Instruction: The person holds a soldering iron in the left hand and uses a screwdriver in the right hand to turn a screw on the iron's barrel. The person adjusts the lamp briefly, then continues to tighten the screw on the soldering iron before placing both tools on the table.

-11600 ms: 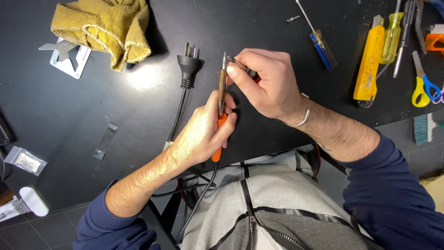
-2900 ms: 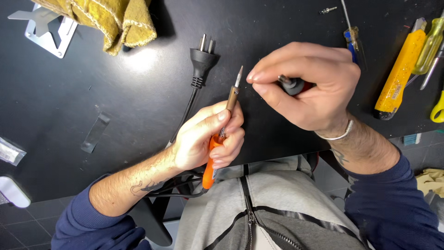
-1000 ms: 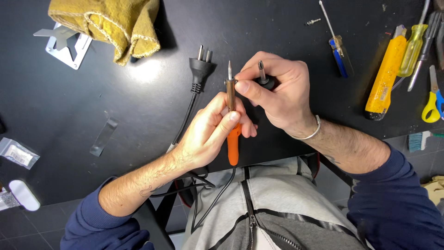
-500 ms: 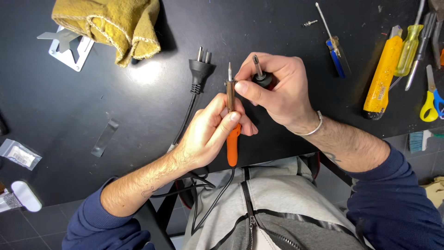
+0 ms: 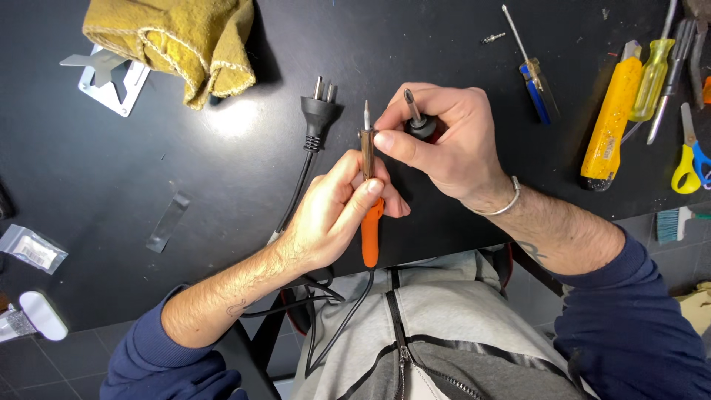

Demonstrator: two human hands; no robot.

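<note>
carefully: left hand (image 5: 333, 215) wrapped on iron (image 5: 368, 192), right hand (image 5: 444, 144) pinching barrel while palming screwdriver (image 5: 416, 118); likely slip if pinch loosens, tip jabbing fingers.

- The short black-handled screwdriver (image 5: 419, 122) has its grip buried inside the right hand (image 5: 452, 144).
- The grey metal pliers (image 5: 696, 30) are cut off by the top edge.
- The small clear plastic bag (image 5: 31, 250) shows blurred contents.

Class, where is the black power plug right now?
In the head view, the black power plug lies on the black table, right of the yellow cloth.
</note>
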